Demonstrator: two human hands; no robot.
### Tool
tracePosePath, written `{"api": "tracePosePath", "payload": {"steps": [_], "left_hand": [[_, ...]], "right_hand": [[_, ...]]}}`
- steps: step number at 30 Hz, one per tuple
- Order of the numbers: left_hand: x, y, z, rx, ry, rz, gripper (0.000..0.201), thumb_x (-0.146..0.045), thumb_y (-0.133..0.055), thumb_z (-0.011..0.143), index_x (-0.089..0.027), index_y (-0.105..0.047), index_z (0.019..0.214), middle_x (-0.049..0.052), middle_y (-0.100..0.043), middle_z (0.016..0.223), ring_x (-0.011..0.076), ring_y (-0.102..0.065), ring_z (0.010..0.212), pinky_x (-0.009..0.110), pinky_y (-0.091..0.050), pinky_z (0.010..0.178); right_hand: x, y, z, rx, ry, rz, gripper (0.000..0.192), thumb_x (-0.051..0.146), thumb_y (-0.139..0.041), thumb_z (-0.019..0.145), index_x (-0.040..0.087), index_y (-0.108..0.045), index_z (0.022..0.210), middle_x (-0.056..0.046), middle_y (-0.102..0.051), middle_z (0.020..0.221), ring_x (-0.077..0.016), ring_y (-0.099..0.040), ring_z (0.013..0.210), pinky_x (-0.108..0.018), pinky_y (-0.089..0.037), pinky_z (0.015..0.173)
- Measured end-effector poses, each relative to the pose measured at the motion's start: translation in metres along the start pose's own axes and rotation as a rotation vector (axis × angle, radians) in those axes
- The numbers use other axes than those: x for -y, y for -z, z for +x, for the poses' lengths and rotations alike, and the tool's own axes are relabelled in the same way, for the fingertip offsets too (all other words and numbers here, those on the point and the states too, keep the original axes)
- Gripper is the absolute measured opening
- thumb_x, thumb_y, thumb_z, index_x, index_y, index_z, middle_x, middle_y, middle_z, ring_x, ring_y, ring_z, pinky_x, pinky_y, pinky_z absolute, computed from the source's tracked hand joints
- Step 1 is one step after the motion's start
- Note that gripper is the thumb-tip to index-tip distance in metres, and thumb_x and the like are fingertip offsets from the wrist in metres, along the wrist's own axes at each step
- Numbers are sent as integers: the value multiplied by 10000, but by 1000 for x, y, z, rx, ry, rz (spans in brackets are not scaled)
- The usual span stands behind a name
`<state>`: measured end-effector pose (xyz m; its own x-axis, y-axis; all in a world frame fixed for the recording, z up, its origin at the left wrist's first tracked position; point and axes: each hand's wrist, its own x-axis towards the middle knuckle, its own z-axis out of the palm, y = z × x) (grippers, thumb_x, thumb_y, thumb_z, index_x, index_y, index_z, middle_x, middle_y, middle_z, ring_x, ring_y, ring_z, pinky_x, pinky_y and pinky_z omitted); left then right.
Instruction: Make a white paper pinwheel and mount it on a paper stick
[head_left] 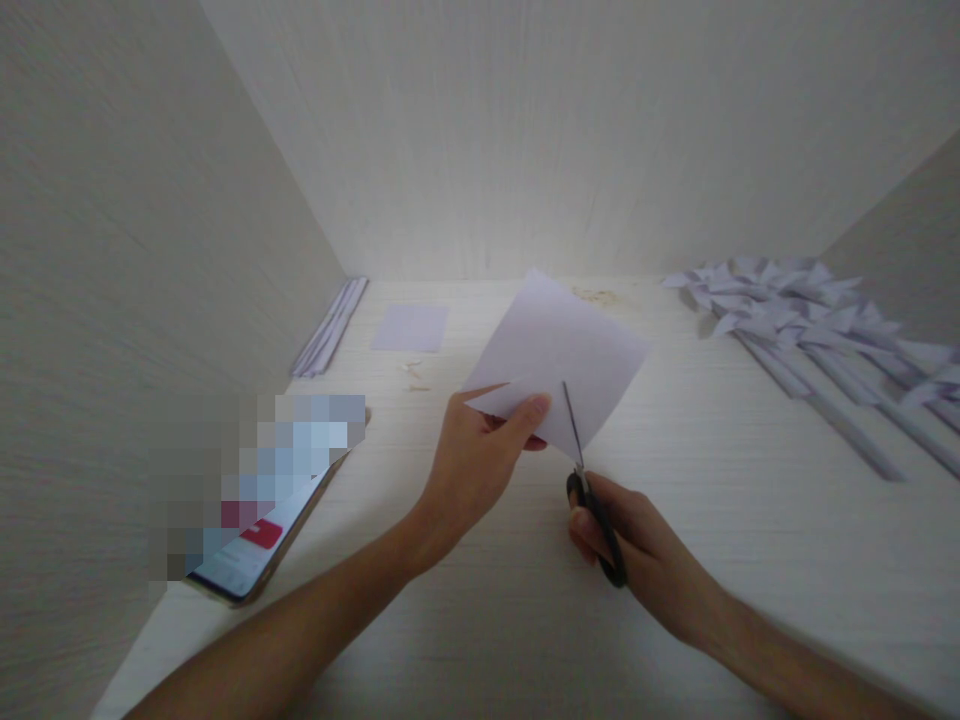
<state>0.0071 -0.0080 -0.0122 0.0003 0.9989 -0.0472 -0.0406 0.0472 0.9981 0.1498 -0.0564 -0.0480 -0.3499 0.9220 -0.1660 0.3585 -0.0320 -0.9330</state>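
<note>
My left hand [491,450] pinches a white square sheet of paper [559,345] by its near left side, thumb on top. A slit runs in from the sheet's left corner, and a flap of paper stands apart there. My right hand [626,535] is closed round the black handles of a pair of scissors [600,525]. One dark blade lies over the near corner of the sheet, pointing toward its middle; the other blade is hidden, seemingly beneath the paper.
On the right lies a pile of paper pinwheels [795,310] on rolled paper sticks. A small paper square [411,328], rolled paper sticks [330,328] and a lit phone [262,540] are on the left. Small scraps [600,297] lie at the back, by the wall.
</note>
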Motion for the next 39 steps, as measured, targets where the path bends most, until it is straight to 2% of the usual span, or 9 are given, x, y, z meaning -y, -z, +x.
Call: {"api": "tracePosePath", "payload": {"steps": [8,11,17,20,25,29,33,36,39], "left_hand": [[-4,6,9,-215,-99,-196,346,-346,-632,567,-129,-606,835,36,-640,802,145,-599,682,276,-522,608],[-2,9,14,-259,-122,-248,373,-332,-633,566,-130,-590,877,38,-635,830,127,-596,658,267,-520,603],[14,0,10,-114,23,-200,294,-306,-621,583,-104,-608,796,49,-638,756,127,-585,619,253,-516,553],[25,-8,4,-59,84,-144,288,-319,-601,610,-103,-616,799,54,-640,766,125,-581,628,236,-509,543],[39,-14,-4,-18,116,-97,264,-335,-585,633,-110,-623,765,38,-645,722,127,-586,617,245,-501,572],[43,-15,-8,-37,123,-15,249,-347,-572,645,-107,-617,690,25,-634,632,122,-577,558,229,-483,541],[43,-15,-10,-5,76,-13,254,-347,-589,631,-132,-606,763,27,-645,714,133,-590,623,237,-485,565],[43,-15,-11,-6,55,32,254,-339,-601,618,-138,-602,773,41,-645,751,150,-592,675,272,-485,626],[42,-15,-11,-25,31,82,215,-312,-614,604,-151,-604,746,45,-644,803,159,-584,780,304,-445,767]], "right_hand": [[-1,1,0,18,44,22,293,395,-391,791,178,-398,595,28,-400,544,-91,-374,509,-215,-310,456],[-4,0,3,-45,43,106,257,377,-463,756,171,-419,609,38,-407,527,-76,-373,476,-201,-309,427],[-13,2,16,-362,8,415,252,383,-572,674,174,-430,682,7,-554,651,-28,-334,323,-177,-232,276],[-16,4,21,-452,27,529,244,343,-612,645,173,-441,678,13,-552,650,-30,-359,339,-162,-246,269],[-18,5,22,-446,0,567,253,294,-656,594,180,-441,664,92,-387,432,-31,-315,309,-148,-238,265],[-15,5,22,-448,-20,492,262,287,-670,569,179,-442,639,97,-369,423,-27,-310,314,-156,-228,282],[-13,6,24,-439,1,438,269,285,-683,548,173,-448,616,96,-369,429,-22,-291,327,-166,-213,298],[-14,8,25,-405,12,431,268,270,-688,546,171,-448,611,100,-358,425,-22,-282,341,-169,-203,316],[-15,9,26,-379,24,411,266,260,-692,543,167,-451,606,98,-362,434,-27,-292,362,-172,-208,336]]}}
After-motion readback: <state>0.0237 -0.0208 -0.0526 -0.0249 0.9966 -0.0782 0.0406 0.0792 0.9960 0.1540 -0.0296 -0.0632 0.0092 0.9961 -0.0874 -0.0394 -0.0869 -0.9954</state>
